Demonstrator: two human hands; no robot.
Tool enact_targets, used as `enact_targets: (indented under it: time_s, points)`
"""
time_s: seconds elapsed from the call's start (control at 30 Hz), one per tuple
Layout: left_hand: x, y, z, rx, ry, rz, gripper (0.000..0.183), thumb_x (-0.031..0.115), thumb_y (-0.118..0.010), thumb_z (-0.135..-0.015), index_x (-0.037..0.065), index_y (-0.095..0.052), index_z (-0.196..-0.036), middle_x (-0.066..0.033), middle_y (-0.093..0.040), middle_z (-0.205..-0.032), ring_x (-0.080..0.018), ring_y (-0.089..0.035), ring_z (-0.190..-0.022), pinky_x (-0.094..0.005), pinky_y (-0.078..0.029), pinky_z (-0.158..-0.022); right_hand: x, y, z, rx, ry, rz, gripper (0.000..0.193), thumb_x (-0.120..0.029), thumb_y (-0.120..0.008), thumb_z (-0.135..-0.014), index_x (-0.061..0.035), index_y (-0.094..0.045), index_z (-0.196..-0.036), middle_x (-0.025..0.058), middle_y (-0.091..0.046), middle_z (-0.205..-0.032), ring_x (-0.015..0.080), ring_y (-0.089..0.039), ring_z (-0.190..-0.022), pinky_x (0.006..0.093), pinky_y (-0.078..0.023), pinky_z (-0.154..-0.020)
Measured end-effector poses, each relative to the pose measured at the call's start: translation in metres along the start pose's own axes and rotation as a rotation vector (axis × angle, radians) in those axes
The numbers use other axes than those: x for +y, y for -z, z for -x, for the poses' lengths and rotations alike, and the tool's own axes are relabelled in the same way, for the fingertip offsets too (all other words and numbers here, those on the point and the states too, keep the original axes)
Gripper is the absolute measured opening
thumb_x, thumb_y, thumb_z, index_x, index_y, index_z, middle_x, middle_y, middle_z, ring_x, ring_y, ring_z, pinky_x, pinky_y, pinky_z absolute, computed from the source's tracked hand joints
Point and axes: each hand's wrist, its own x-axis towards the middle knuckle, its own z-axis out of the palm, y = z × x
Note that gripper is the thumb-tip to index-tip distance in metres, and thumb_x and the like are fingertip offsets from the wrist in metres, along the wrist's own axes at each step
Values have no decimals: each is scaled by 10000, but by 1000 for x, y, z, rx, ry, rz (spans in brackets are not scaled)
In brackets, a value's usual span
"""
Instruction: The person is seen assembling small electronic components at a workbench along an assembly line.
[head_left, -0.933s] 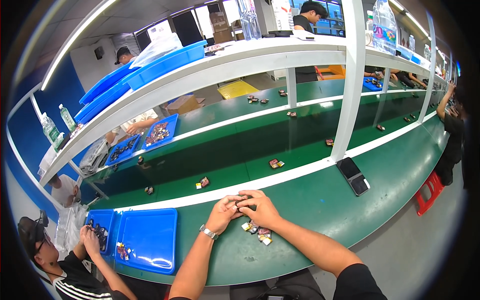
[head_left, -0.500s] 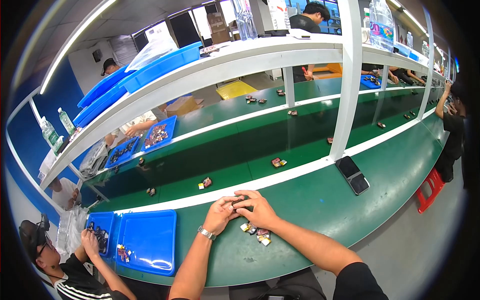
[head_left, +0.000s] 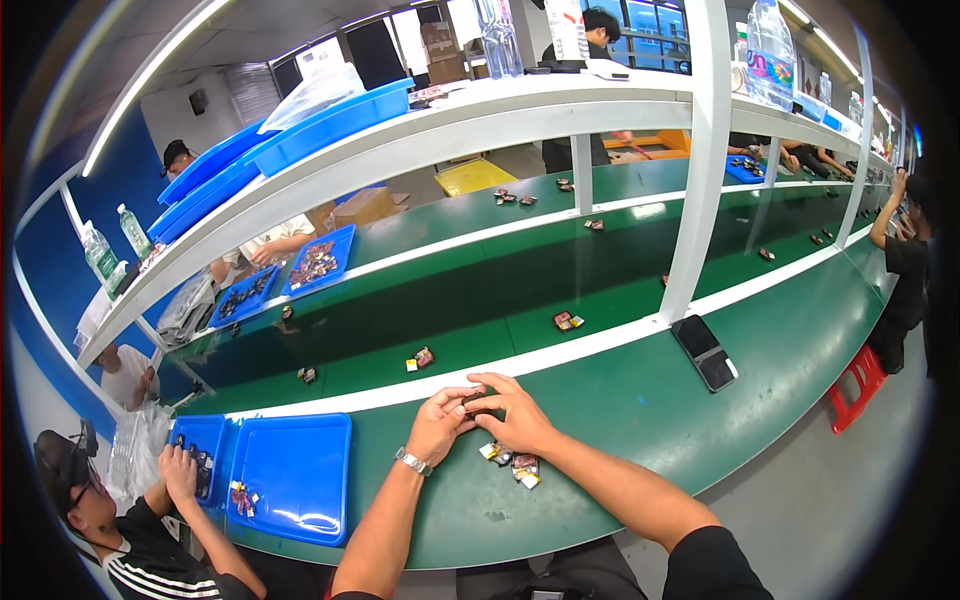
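My left hand point(head_left: 437, 428), with a metal-banded watch point(head_left: 413, 462) on its wrist, and my right hand point(head_left: 518, 418) meet over the green worktop. Between their bent fingertips they grip a small dark part point(head_left: 477, 402), mostly covered by the fingers. Just below my right hand lie small dark-red and black pieces point(head_left: 525, 466) with yellow and white bits. Another such piece point(head_left: 494, 454) rests beside them, close under the fingers.
To the left stands a blue tray point(head_left: 292, 520) with a few pieces, beside a smaller blue tray point(head_left: 213, 433) where a co-worker's hands point(head_left: 178, 472) work. A green conveyor belt point(head_left: 480, 300) carries scattered pieces beyond a white rail. A phone point(head_left: 705, 352) lies right, near a white post point(head_left: 700, 180).
Pieces on the belt have shifted slightly to the right. My hands stay together around the small dark part, with only slight finger movement. A person behind the shelf has moved left.
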Motion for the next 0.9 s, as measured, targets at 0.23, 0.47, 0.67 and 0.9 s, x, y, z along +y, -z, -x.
enact_targets:
  time_s: [0.23, 0.47, 0.67, 0.9]
  points:
    - [0, -2, -2, 46, 39, 12, 280, 91, -550, -967, 19, -497, -1232, -122, -609, -1233, -200, -618, -1092, -383, -536, -934, -3, 4, -1, 86, 61, 133, 154, -78, -669, -829, -84, -714, -976, 76, -567, -1263, 283, -513, -1179, 378, -465, -958]
    - [3, -4, -3, 55, 43, 13, 276, 91, -535, -977, 14, -487, -1237, -113, -641, -1152, -192, -631, -1061, -376, -540, -929, -10, 3, -6, 196, 136, 232, 108, -30, -690, -773, -56, -664, -876, 60, -595, -1005, 238, -592, -910, 347, -522, -759]
    - [2, -2, -2, 59, 60, -6, 265, 83, -521, -982, 5, -489, -1233, -101, -646, -1125, -183, -634, -1045, -362, -544, -918, -15, 1, -4, 182, 148, 260, 134, -35, -694, -769, -63, -659, -895, 64, -592, -950, 244, -596, -878, 342, -521, -726]
    - [4, -5, -2, 51, 68, -30, 261, 65, -493, -988, 0, -496, -1241, -95, -647, -1152, -158, -630, -1052, -323, -540, -906, -10, -4, -1, 195, 185, 381, 116, -78, -699, -791, -49, -654, -893, 62, -591, -945, 248, -599, -874, 352, -530, -717]
